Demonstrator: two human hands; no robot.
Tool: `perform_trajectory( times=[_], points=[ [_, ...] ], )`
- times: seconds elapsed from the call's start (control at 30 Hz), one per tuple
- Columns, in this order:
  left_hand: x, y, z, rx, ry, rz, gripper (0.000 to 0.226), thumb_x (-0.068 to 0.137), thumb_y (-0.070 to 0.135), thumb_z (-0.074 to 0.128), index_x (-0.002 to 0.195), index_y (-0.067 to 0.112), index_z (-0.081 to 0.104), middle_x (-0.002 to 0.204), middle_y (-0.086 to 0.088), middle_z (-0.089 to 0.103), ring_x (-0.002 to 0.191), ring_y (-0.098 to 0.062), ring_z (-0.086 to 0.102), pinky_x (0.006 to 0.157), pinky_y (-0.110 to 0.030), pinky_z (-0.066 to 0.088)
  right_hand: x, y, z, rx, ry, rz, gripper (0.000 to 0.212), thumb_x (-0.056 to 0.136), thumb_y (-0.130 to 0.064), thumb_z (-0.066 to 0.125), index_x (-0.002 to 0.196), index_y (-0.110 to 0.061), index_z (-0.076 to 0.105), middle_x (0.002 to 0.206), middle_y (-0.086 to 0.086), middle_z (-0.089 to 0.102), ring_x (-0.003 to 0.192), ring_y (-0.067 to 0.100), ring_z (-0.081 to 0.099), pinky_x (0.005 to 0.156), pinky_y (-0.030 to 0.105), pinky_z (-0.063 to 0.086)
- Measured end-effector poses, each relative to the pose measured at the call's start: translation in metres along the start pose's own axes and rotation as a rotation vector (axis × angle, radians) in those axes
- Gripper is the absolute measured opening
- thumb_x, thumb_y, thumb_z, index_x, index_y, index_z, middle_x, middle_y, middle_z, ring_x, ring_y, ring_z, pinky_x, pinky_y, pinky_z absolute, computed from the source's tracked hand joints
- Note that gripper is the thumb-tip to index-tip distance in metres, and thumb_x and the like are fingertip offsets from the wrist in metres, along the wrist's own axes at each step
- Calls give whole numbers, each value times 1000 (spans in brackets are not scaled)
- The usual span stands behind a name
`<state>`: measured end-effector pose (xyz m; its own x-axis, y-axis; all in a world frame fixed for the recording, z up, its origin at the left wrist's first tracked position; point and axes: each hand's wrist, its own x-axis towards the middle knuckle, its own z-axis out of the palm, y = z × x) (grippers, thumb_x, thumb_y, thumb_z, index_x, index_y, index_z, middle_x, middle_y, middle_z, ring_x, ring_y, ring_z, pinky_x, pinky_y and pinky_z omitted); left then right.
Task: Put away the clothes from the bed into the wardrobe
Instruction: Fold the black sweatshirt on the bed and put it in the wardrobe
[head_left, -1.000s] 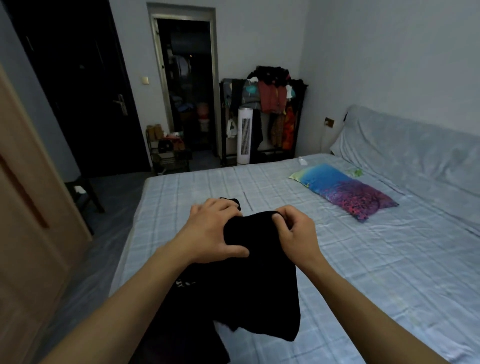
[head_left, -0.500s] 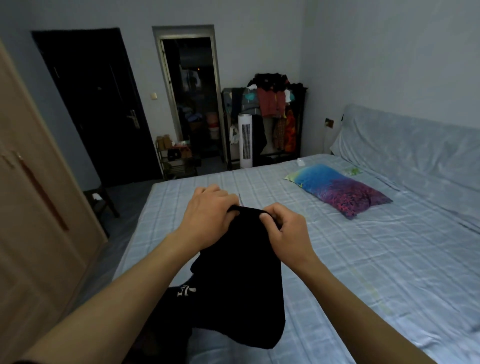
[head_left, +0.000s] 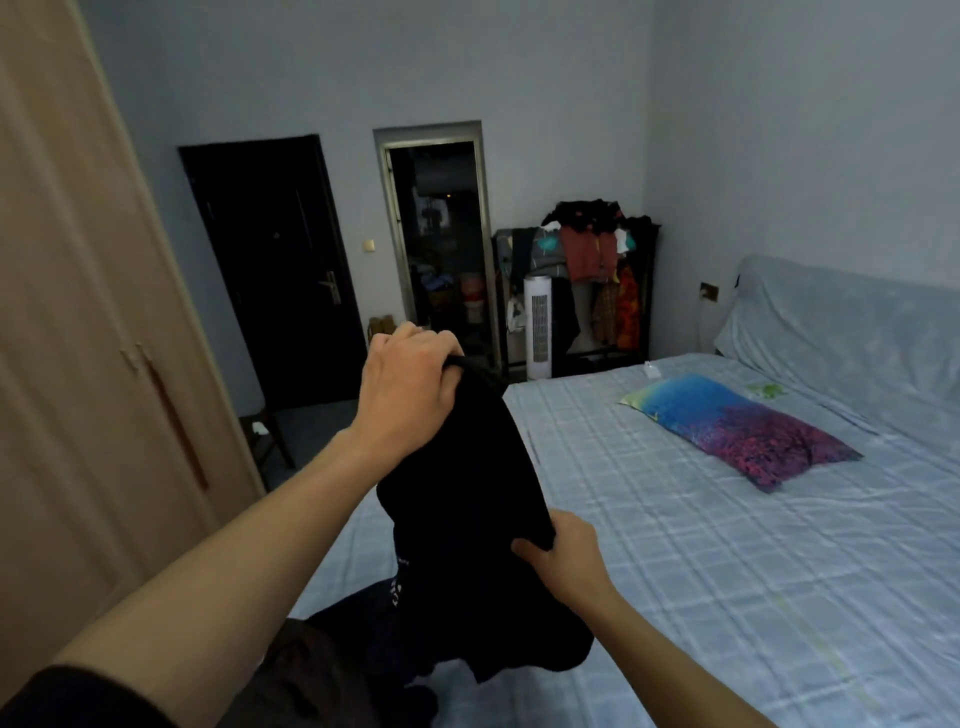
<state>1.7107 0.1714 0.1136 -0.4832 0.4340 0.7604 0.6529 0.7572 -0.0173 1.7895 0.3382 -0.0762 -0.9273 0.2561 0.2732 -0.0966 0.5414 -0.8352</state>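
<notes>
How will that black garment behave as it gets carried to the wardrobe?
Likely floppy: the black garment sags between left hand and right hand. Probably light, held by pinches. Its hanging lower end may drag on the bed.

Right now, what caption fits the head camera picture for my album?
Both hands, left hand and right hand, lift a black garment above the bed.

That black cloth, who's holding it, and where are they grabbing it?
Both hands hold the black garment. The left hand grips its top edge, raised high; the right hand pinches its side edge lower down, above the bed.
</notes>
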Motion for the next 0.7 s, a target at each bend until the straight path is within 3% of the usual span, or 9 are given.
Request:
perform_trajectory(
  times=[0.1, 0.27, 0.33, 0.43, 0.5, 0.6, 0.7],
  points=[
    [-7, -25, -12, 8, 33, -32, 6, 89, 18, 64, 91, 20, 69, 84, 5, 69, 87, -21, 57, 79, -37, 39, 4, 11, 14, -59, 42, 95, 23, 91, -16, 69, 70, -9, 63, 60, -8, 60, 51, -1, 54, 54, 19, 45],
    [-26, -65, -14, 47, 5, -116, 5, 92, 20, 63, 93, 21, 68, 84, 4, 68, 85, -22, 56, 77, -39, 40, 33, 2, -9, -80, 235, 108, 35, 91, -11, 68, 58, -15, 55, 50, -6, 50, 49, 4, 47, 50, 15, 38],
    [-33, -74, -10, 49, -19, -138, 5, 93, 22, 63, 93, 21, 67, 85, 4, 68, 85, -23, 56, 77, -40, 42, 43, -1, -26, -67, 305, 114, 32, 90, -10, 68, 60, -15, 60, 50, -7, 51, 51, 3, 48, 50, 13, 37],
    [-39, -79, 0, 60, -60, -124, 5, 93, 26, 64, 93, 22, 67, 84, 4, 67, 85, -23, 55, 75, -38, 38, 56, -6, -55, -69, 394, 128, 13, 88, -2, 66, 80, -6, 76, 64, 2, 67, 64, 16, 61, 58, 16, 37],
    [-39, -76, 9, 66, -75, -102, 8, 93, 30, 65, 93, 23, 67, 82, 4, 66, 84, -22, 55, 73, -35, 35, 66, -9, -78, -58, 458, 125, 21, 83, 4, 62, 90, -7, 79, 81, 11, 76, 81, 23, 69, 73, 25, 46],
    [-32, -62, 21, 50, -72, -69, 9, 92, 30, 67, 93, 22, 66, 81, 4, 65, 82, -22, 56, 72, -34, 34, 80, -22, -122, -79, 570, 77, 34, 76, 8, 56, 96, -7, 79, 92, 15, 77, 91, 26, 71, 88, 37, 55],
    [-18, -40, 29, 38, -28, -18, 9, 90, 26, 71, 91, 19, 66, 80, 1, 66, 80, -24, 58, 70, -37, 39, 93, -45, -176, -82, 648, -33, 41, 72, 11, 49, 97, -4, 77, 90, 11, 75, 87, 21, 68, 85, 33, 55]
  ],
)
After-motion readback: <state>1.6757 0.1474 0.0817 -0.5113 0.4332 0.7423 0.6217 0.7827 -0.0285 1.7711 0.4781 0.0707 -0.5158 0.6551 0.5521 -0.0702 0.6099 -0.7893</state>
